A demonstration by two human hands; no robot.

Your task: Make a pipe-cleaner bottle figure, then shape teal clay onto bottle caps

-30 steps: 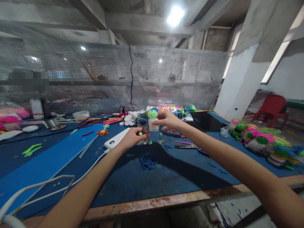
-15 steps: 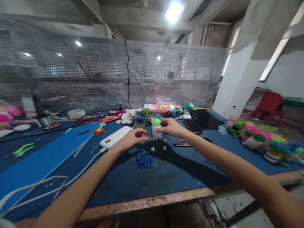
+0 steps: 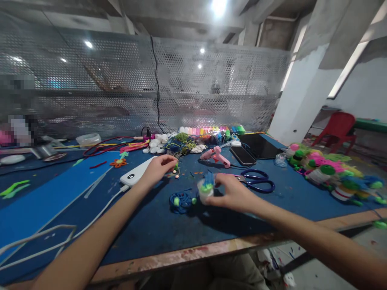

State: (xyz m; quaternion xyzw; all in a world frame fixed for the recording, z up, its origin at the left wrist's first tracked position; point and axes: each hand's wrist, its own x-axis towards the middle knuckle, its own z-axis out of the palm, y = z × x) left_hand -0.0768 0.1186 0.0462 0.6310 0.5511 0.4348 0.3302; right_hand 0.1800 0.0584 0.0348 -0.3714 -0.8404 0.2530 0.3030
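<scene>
My right hand (image 3: pixel 231 192) is closed around a small doll (image 3: pixel 206 195) with a white yarn-wrapped body, a green top and blue strands standing up from it. The doll is tilted just above the table. Two green balls lie to its left, one of them on a coil of blue yarn (image 3: pixel 181 207). Beside the white power bank (image 3: pixel 136 171), my left hand (image 3: pixel 159 168) has its thumb and fingers drawn together at the tips. Small green and pale bits (image 3: pixel 177 176) are right by those fingertips; whether one is pinched is hidden.
Blue-handled scissors (image 3: pixel 261 186), a pink glue gun (image 3: pixel 216 156) and a phone (image 3: pixel 243 155) lie beyond my right hand. Several yarn dolls (image 3: pixel 322 175) stand at the right. Yarn scraps (image 3: pixel 181 143) and white pieces (image 3: pixel 157 143) fill the back. A white cable (image 3: pixel 105 215) runs leftward.
The doll came down toward me in my right hand and tipped over. My left hand moved away from it, leftward toward the small bits. The glue gun and scissors are now uncovered.
</scene>
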